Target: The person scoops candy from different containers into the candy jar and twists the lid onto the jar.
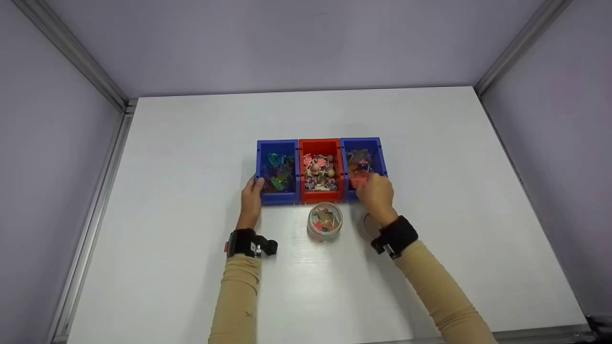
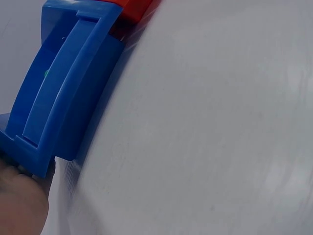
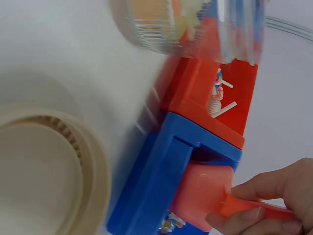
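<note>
My right hand (image 1: 376, 195) grips the handle of a pink scoop (image 3: 203, 191), whose bowl is down in the right blue bin (image 1: 381, 155) among wrapped candies (image 1: 359, 157). My left hand (image 1: 251, 200) holds the outer left side of the left blue bin (image 1: 278, 199), near its front corner; some of its fingers are hidden by the bin in the left wrist view. Between the two blue bins is a red bin (image 1: 321, 196) of small lollipops (image 1: 319, 167). In front of it stands an uncovered clear jar (image 1: 325, 232) with candies inside.
A round cream lid (image 3: 95, 181) lies on the white table (image 1: 167, 191), right of the jar and partly under my right wrist. Greenish wrapped candies (image 1: 279, 179) fill part of the left blue bin. Pale walls (image 1: 306, 48) border the table at the back and sides.
</note>
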A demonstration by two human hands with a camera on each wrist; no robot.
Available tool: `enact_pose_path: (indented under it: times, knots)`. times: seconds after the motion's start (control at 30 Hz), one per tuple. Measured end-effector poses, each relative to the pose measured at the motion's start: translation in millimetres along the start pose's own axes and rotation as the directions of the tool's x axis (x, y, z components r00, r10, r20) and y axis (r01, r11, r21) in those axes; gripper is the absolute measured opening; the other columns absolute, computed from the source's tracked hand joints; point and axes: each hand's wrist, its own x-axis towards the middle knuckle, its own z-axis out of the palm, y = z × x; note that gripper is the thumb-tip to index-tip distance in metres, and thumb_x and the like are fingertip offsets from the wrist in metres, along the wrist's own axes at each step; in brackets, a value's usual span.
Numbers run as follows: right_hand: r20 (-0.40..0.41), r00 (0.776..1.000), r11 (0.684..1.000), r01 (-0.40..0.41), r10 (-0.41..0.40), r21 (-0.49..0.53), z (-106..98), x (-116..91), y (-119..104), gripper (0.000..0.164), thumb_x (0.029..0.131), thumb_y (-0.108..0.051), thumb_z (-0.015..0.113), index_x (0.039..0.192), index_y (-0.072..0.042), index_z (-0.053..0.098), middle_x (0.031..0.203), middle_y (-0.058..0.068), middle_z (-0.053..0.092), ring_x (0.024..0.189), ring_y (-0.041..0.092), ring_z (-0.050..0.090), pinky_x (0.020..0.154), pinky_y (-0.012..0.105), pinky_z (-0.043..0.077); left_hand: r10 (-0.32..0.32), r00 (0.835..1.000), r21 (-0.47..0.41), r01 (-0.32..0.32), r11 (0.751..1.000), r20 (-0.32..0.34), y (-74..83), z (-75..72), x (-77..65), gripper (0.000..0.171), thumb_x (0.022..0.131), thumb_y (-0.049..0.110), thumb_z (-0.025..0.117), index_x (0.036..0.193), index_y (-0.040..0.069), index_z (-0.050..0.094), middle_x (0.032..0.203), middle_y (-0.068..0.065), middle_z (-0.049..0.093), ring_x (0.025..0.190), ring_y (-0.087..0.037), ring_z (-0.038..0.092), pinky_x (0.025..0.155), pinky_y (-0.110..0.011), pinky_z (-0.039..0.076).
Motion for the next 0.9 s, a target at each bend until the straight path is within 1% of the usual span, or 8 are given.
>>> enact_pose_path:
  times: [0.13,0.23,0.33,0.37,0.47,0.57,0.7,0.9]
  knots:
    - [-0.056,0.998,0.999,0.025,-0.022,0.040,7,-2,3,0.017,0.081,-0.009,0.062,0.070,0.004,0.063,0.072,0.027,0.068,0.066,0.039,0.064,0.061,0.055,0.053,-0.008,1.000,0.002,0.008,1.000,-0.005,0.4,0.4,-0.2,0.060,0.104,0.033,0.038,0.151,-0.002,0.025,0.159,-0.020,0.027,0.151,-0.033,0.020,0.126,-0.044,0.019]
    - [-0.082,0.996,0.997,0.044,-0.039,0.059,13,-3,5,0.017,0.082,-0.008,0.059,0.083,0.006,0.069,0.070,0.023,0.066,0.063,0.035,0.061,0.059,0.052,0.052,-0.005,1.000,0.008,0.005,1.000,-0.009,0.5,0.1,0.2,0.059,0.104,0.033,0.038,0.151,-0.001,0.026,0.158,-0.019,0.028,0.151,-0.032,0.021,0.126,-0.044,0.020]
    - [-0.099,0.995,0.996,0.040,-0.032,0.076,17,-6,5,0.019,0.085,-0.009,0.059,0.087,0.007,0.069,0.071,0.024,0.067,0.064,0.037,0.063,0.059,0.052,0.052,-0.004,1.000,0.010,0.004,1.000,-0.009,1.0,-0.4,0.2,0.059,0.104,0.035,0.038,0.151,0.000,0.027,0.158,-0.018,0.029,0.151,-0.031,0.022,0.126,-0.043,0.020]
    - [-0.108,0.994,0.996,0.038,-0.029,0.080,19,-7,5,0.020,0.085,-0.009,0.058,0.086,0.007,0.069,0.071,0.024,0.067,0.065,0.038,0.063,0.060,0.052,0.052,-0.001,1.000,0.013,0.001,1.000,-0.008,1.2,-0.7,0.0,0.060,0.104,0.035,0.038,0.151,0.000,0.027,0.158,-0.018,0.029,0.151,-0.032,0.022,0.126,-0.043,0.020]
    - [-0.140,0.990,0.996,0.020,-0.007,0.090,24,-9,6,0.022,0.086,-0.010,0.059,0.073,0.007,0.064,0.070,0.028,0.067,0.066,0.043,0.065,0.061,0.054,0.052,0.009,1.000,0.016,-0.009,1.000,-0.011,1.4,-1.5,-0.2,0.059,0.104,0.035,0.038,0.150,-0.001,0.029,0.157,-0.019,0.031,0.150,-0.032,0.023,0.126,-0.043,0.021]
    - [-0.158,0.987,0.995,0.010,0.006,0.098,31,-9,7,0.024,0.087,-0.011,0.059,0.069,0.005,0.061,0.070,0.028,0.066,0.066,0.043,0.065,0.062,0.055,0.053,0.013,1.000,0.016,-0.013,1.000,-0.022,0.9,-1.9,0.1,0.058,0.104,0.033,0.038,0.149,-0.001,0.030,0.157,-0.019,0.032,0.149,-0.032,0.025,0.125,-0.043,0.021]
    - [-0.148,0.988,0.994,-0.018,0.034,0.105,38,-6,8,0.024,0.088,-0.013,0.061,0.072,0.005,0.062,0.073,0.028,0.067,0.069,0.042,0.067,0.064,0.053,0.054,0.012,1.000,0.003,-0.012,1.000,-0.019,0.5,-1.1,1.0,0.057,0.104,0.033,0.038,0.149,-0.002,0.030,0.157,-0.019,0.032,0.150,-0.032,0.024,0.125,-0.043,0.021]
    - [-0.112,0.991,0.992,-0.055,0.068,0.117,40,-3,12,0.024,0.089,-0.015,0.062,0.079,0.007,0.066,0.079,0.029,0.069,0.075,0.042,0.069,0.067,0.053,0.054,0.016,1.000,-0.018,-0.017,1.000,-0.003,-0.6,0.1,0.8,0.057,0.105,0.032,0.038,0.150,-0.001,0.029,0.157,-0.018,0.031,0.150,-0.031,0.023,0.126,-0.043,0.020]
